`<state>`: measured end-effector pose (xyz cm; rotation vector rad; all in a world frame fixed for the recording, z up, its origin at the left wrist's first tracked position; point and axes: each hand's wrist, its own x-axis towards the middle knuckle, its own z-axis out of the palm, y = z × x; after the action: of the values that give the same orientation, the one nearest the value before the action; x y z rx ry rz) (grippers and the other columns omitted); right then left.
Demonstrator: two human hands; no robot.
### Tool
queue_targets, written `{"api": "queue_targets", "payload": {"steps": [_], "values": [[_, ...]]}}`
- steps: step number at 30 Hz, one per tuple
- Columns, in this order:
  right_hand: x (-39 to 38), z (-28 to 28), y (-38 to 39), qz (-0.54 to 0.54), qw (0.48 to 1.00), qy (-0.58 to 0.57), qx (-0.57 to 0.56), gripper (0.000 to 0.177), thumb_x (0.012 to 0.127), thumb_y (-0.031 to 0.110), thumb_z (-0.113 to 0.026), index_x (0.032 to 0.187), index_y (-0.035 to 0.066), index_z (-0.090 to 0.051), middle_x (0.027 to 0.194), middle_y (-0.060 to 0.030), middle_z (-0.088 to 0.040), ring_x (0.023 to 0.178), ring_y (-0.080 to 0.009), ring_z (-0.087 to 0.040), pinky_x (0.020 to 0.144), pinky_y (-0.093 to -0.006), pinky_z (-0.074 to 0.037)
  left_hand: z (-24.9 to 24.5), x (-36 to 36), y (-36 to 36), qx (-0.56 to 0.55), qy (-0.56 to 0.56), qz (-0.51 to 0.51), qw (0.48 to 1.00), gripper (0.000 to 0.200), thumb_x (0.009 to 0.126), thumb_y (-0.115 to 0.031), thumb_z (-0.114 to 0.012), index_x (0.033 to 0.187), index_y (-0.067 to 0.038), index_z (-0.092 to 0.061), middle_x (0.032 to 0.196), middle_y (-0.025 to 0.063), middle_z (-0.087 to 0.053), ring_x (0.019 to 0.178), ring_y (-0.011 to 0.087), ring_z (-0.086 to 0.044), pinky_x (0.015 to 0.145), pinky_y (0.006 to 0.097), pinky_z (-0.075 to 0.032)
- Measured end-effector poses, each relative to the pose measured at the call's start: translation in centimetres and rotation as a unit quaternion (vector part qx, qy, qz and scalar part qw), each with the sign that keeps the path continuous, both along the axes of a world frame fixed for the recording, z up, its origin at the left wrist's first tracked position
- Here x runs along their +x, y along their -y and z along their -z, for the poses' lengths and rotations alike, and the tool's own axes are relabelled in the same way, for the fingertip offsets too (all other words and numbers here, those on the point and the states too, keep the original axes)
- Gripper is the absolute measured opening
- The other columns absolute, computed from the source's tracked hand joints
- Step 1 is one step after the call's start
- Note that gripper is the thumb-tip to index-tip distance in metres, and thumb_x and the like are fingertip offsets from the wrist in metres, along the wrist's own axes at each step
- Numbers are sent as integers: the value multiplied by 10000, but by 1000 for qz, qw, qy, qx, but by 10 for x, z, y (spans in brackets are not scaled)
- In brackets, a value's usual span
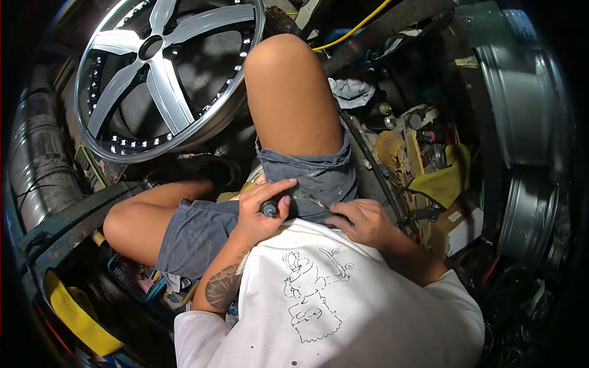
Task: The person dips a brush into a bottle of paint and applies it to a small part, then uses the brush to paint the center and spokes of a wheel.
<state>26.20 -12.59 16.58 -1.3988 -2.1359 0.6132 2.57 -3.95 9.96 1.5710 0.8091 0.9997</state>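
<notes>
My left hand [264, 208] is above my lap, its fingers wrapped round a dark cylindrical handle [269, 209], with the index finger stretched out to the right. My right hand [362, 219] is closed at the right of my lap, fingertips pinched and slightly blurred. Between the hands, a thin, blurred thing [314, 201] reaches toward the right fingertips; whether it joins the handle I cannot tell. Both hands hover over the grey shorts [319, 178], just above the white shirt [319, 282].
A silver five-spoke wheel rim [164, 92] stands at the upper left. More rims [527, 214] line the right side. A yellow cloth [443, 178] and a cardboard box [457, 227] lie right of my knee. A yellow strap [76, 316] is at the lower left.
</notes>
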Motion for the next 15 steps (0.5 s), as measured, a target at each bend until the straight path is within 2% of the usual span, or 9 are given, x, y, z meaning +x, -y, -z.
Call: {"api": "queue_targets", "payload": {"steps": [3,6,9,12,15], "values": [[-6,-11,-12,5,997,74,-1,487,662,12,-776,1134,-1,-658,715,-66,-643,575,-220,-624,554,-313,-509,2,-3,-1,15,-11,-30,999,303,773,30,-654,1069,-9,-704,897,139,-720,736,222,-675,732,290,-518],[3,-17,-16,-14,985,170,15,699,650,76,-729,1335,124,-602,583,5,-452,478,-169,-501,498,-327,-452,2,-7,0,-45,-15,-49,998,274,785,22,-647,1051,-8,-704,941,148,-726,789,233,-696,777,296,-523],[3,-27,-24,-21,979,202,8,688,627,70,-700,1306,158,-634,565,6,-468,473,-166,-507,489,-300,-439,-1,-8,-1,-71,-18,-54,996,260,794,14,-647,1047,-8,-703,953,146,-728,815,239,-703,799,292,-522],[-1,-34,-22,-30,967,250,-21,724,661,166,-702,1373,181,-575,567,15,-449,446,-160,-489,455,-305,-416,0,-9,-1,-78,-14,-58,995,262,797,9,-649,1054,-4,-700,968,146,-727,827,229,-701,797,289,-521],[-9,-49,-18,-24,951,297,-83,680,688,200,-669,1361,160,-583,551,11,-475,414,-159,-485,436,-314,-414,-2,-8,-3,-90,-11,-62,994,266,800,6,-650,1063,1,-695,991,150,-724,842,216,-699,798,287,-520]]}}
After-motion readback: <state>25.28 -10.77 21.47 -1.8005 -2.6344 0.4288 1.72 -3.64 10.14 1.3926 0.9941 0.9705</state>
